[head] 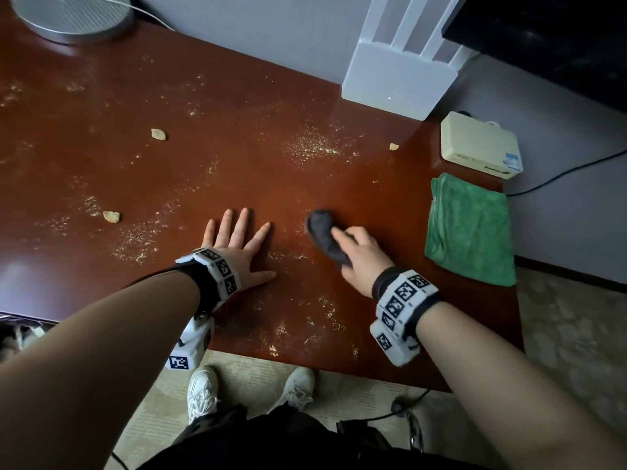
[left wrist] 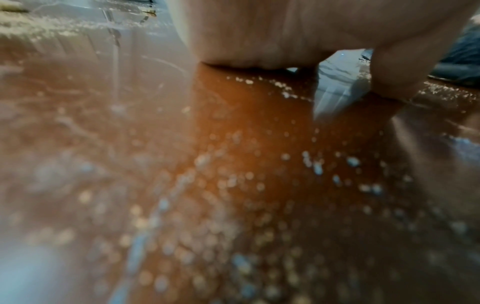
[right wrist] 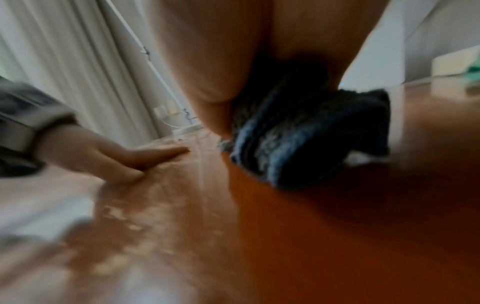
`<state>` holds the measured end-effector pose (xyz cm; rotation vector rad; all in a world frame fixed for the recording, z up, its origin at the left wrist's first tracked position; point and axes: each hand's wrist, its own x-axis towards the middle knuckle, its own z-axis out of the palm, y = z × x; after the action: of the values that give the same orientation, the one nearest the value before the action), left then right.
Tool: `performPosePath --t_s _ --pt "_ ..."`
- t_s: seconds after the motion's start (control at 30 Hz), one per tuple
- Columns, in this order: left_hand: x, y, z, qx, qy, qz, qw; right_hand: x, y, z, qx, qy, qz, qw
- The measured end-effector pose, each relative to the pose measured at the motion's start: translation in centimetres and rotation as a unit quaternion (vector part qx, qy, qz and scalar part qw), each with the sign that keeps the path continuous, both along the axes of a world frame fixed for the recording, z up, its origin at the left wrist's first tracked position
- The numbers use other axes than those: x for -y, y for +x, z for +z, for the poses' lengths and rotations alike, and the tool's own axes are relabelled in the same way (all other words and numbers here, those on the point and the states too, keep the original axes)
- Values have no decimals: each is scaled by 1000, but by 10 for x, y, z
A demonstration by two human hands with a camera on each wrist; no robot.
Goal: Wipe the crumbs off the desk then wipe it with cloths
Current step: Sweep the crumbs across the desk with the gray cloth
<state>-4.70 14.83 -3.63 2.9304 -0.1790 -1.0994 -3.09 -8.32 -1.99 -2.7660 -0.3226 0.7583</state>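
The reddish-brown desk [head: 176,171] is strewn with fine crumbs [head: 310,145] and a few bigger pieces [head: 111,216]. My right hand [head: 356,252] grips a dark grey cloth [head: 322,232] and presses it on the desk near the middle; the right wrist view shows the cloth [right wrist: 306,133] bunched under my fingers. My left hand [head: 237,242] lies flat on the desk just left of it, fingers straight and spread, holding nothing. In the left wrist view my palm [left wrist: 259,37] rests on the desk among blurred crumbs [left wrist: 259,82]. A folded green cloth [head: 471,232] lies at the right edge.
A white router-like box [head: 397,79] stands at the back against the wall. A cream box [head: 478,144] sits behind the green cloth. A round grey lamp base [head: 74,18] stands at the back left. The desk's front edge [head: 305,362] is near my feet.
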Motion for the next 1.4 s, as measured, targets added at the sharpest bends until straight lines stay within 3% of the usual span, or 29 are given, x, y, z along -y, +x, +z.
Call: performPosePath --t_s 0.1,0.23,0.33,0.4,0.57,0.63,0.73,0.8,0.87,0.9,1.03,1.1,1.17,1.23,1.3,1.4 --pt "0 0 1 1 -2 0 1000 5 7 16 -50 63 24 997" --pt "0 0 0 -3 1 0 1000 15 49 13 92 57 -157 982" --pt "0 0 -1 1 -1 1 1000 11 62 0 89 -1 -230 969" --pt "0 0 -2 6 0 1 1000 1 53 -5 75 3 -181 981" --pt "-1 0 -3 7 -3 2 1000 -19 20 8 -28 35 75 996" --pt "-1 0 -3 11 -3 3 1000 -15 25 18 -46 58 80 994" --pt "-1 0 -4 10 -2 5 1000 1 54 23 45 92 -72 992" --pt "-2 1 -5 6 -4 6 1000 15 75 17 98 67 -216 969" --pt "-2 1 -5 3 -8 7 1000 24 85 7 92 13 -307 947" --pt "-1 1 -5 1 -9 8 1000 24 85 2 82 -18 -309 947" --pt "0 5 -3 -6 -10 17 1000 10 66 -4 97 -48 -129 986" --pt "2 13 0 1 -14 29 999 5 54 0 59 -17 -30 998" --pt "7 27 4 15 -23 50 998 6 49 8 11 18 16 1000" --pt "13 44 8 27 -31 75 996 12 58 16 39 61 -35 997" --pt "18 61 10 29 -37 98 994 24 78 17 112 87 -161 977" --pt "22 81 8 26 -34 120 992 41 109 8 132 34 -327 935"
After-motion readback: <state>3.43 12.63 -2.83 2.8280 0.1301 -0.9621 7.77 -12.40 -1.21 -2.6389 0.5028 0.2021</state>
